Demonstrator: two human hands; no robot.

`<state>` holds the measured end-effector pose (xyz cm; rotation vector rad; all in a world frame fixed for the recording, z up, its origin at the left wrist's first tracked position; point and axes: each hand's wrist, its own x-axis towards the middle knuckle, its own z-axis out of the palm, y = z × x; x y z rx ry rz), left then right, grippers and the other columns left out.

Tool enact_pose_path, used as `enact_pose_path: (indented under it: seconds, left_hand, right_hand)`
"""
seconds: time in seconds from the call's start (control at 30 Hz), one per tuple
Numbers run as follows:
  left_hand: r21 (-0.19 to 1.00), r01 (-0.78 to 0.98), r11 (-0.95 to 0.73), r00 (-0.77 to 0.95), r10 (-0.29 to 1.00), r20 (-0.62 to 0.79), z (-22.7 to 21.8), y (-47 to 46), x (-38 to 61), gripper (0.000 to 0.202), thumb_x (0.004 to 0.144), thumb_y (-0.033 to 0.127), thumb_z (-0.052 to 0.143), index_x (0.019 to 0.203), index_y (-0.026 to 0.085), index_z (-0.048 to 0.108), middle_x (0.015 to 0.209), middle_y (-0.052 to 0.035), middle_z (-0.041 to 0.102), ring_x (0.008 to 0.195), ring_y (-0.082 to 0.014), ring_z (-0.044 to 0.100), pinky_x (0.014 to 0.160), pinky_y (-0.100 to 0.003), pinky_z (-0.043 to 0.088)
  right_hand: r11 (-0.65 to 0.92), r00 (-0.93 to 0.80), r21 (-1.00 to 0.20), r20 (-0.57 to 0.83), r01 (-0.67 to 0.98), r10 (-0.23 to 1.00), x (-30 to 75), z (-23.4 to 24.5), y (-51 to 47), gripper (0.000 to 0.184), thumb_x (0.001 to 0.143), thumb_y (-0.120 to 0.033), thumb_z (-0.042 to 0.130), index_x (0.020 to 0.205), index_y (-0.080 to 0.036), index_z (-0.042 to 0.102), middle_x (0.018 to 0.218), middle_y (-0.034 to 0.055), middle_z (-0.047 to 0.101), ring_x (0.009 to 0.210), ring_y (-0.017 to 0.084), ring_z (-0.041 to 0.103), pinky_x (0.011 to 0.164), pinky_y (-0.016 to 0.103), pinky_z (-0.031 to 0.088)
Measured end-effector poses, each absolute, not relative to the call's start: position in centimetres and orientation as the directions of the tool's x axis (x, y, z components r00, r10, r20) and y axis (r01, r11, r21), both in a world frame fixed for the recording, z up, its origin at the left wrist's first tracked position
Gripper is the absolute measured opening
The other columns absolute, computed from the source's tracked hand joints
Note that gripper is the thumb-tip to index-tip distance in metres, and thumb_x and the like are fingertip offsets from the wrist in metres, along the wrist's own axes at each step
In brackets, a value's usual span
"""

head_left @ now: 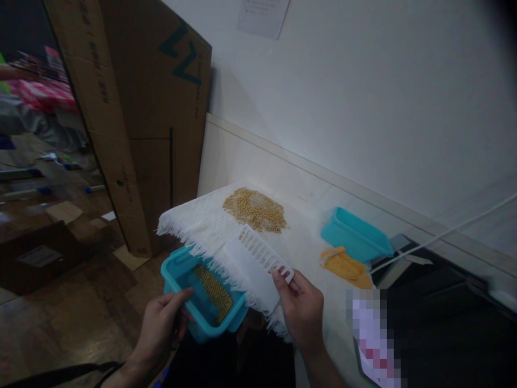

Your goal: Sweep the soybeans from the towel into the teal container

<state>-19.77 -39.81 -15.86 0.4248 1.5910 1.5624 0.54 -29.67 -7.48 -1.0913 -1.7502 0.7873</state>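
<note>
My left hand (159, 326) is closed on the near rim of a blue plastic bin (181, 275), just below the fringed cloth edge. Yellowish beans (216, 293) lie along one side inside it. Pinched between thumb and fingers of my right hand (302, 307) is a flat white plastic plate with a row of slots (248, 258), resting on or just above the cloth; contact is unclear. Beyond it a loose pile of similar beans (256, 210) spreads over the white cloth (194, 210).
A second blue bin (357, 234) stands at the right, with a folded yellow cloth (347, 267) before it. A white cable (452, 229) crosses above a black item (452, 323). A tall cardboard box (157, 108) rises at left; a white wall (343, 97) bounds the back.
</note>
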Motion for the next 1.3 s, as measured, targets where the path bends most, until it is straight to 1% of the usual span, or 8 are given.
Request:
enact_pose_path:
  seconds: [0.13, 0.3, 0.47, 0.63, 0.83, 0.97, 1.07, 1.3]
  left_hand:
    - [0.935, -0.307, 0.179, -0.595, 0.730, -0.335, -15.4, -39.7, -19.7, 0.048, 0.073, 0.050, 0.059, 0.038, 0.018, 0.053, 0.023, 0.0040, 0.041, 0.022, -0.0072, 0.032, 0.028, -0.019, 0.021]
    - [0.934, -0.315, 0.171, -0.586, 0.739, -0.333, -15.1, -39.7, -19.7, 0.046, 0.071, 0.049, 0.061, 0.038, 0.019, 0.052, 0.023, 0.0040, 0.041, 0.023, -0.0076, 0.033, 0.029, -0.019, 0.022]
    - [0.922, -0.340, 0.186, -0.581, 0.730, -0.361, -15.2, -39.8, -19.6, 0.046, 0.071, 0.050, 0.060, 0.038, 0.019, 0.052, 0.023, 0.0038, 0.042, 0.022, -0.0080, 0.033, 0.028, -0.020, 0.022]
    - [0.917, -0.350, 0.191, -0.583, 0.722, -0.373, -15.1, -39.7, -19.7, 0.045, 0.070, 0.049, 0.062, 0.038, 0.019, 0.053, 0.022, 0.0036, 0.042, 0.021, -0.0078, 0.032, 0.027, -0.019, 0.022]
    - [0.922, -0.342, 0.180, -0.590, 0.723, -0.360, -14.9, -39.7, -19.7, 0.046, 0.069, 0.049, 0.063, 0.037, 0.018, 0.053, 0.022, 0.0039, 0.042, 0.022, -0.0071, 0.033, 0.029, -0.019, 0.023]
    - [0.921, -0.343, 0.184, -0.581, 0.729, -0.362, -15.0, -39.7, -19.6, 0.046, 0.069, 0.050, 0.062, 0.038, 0.018, 0.054, 0.023, 0.0038, 0.042, 0.021, -0.0076, 0.032, 0.028, -0.019, 0.021]
    - [0.928, -0.325, 0.182, -0.592, 0.725, -0.350, -15.1, -39.7, -19.6, 0.047, 0.070, 0.051, 0.061, 0.038, 0.018, 0.054, 0.023, 0.0036, 0.041, 0.022, -0.0073, 0.033, 0.029, -0.019, 0.022]
    - [0.918, -0.352, 0.183, -0.589, 0.719, -0.369, -15.5, -39.8, -19.7, 0.047, 0.068, 0.052, 0.063, 0.038, 0.018, 0.054, 0.023, 0.0036, 0.042, 0.022, -0.0073, 0.033, 0.029, -0.019, 0.022]
  right_hand:
    - [0.340, -0.178, -0.893, 0.298, 0.296, 0.938, 1.5, -7.4, -28.3, 0.035, 0.080, -0.046, 0.062, 0.082, -0.012, 0.067, 0.077, 0.0077, 0.073, 0.070, 0.021, 0.069, 0.060, 0.026, 0.055]
    - [0.281, -0.146, -0.902, 0.246, 0.327, 0.958, 3.7, -7.6, -25.7, 0.044, 0.075, -0.051, 0.066, 0.088, -0.010, 0.068, 0.085, 0.0114, 0.074, 0.074, 0.024, 0.070, 0.063, 0.032, 0.056]
    - [0.282, -0.101, -0.902, 0.263, 0.327, 0.959, 5.1, -7.8, -23.0, 0.045, 0.071, -0.049, 0.070, 0.091, -0.009, 0.069, 0.083, 0.0122, 0.075, 0.070, 0.025, 0.070, 0.061, 0.033, 0.056]
    - [0.292, -0.038, -0.911, 0.294, 0.292, 0.955, 6.1, -7.7, -22.1, 0.045, 0.073, -0.049, 0.068, 0.092, -0.008, 0.068, 0.079, 0.0114, 0.074, 0.068, 0.025, 0.070, 0.058, 0.032, 0.055]
    - [0.395, 0.025, -0.740, 0.485, 0.545, 0.874, 4.9, -7.5, -25.5, 0.035, 0.081, -0.045, 0.062, 0.087, -0.011, 0.069, 0.073, 0.0087, 0.073, 0.066, 0.020, 0.069, 0.058, 0.024, 0.051]
    - [0.496, -0.084, -0.548, 0.609, 0.674, 0.788, 2.8, -7.9, -27.6, 0.032, 0.087, -0.040, 0.055, 0.074, -0.013, 0.066, 0.060, 0.0047, 0.068, 0.052, 0.014, 0.063, 0.052, 0.019, 0.044]
    - [0.551, -0.141, -0.432, 0.682, 0.714, 0.718, 1.6, -8.1, -28.0, 0.031, 0.089, -0.036, 0.052, 0.073, -0.013, 0.066, 0.053, 0.0022, 0.064, 0.044, 0.011, 0.058, 0.047, 0.018, 0.039]
    - [0.589, -0.177, -0.392, 0.709, 0.707, 0.683, 0.0, -7.8, -28.2, 0.029, 0.090, -0.032, 0.051, 0.073, -0.014, 0.065, 0.052, 0.0011, 0.062, 0.044, 0.011, 0.059, 0.046, 0.018, 0.036]
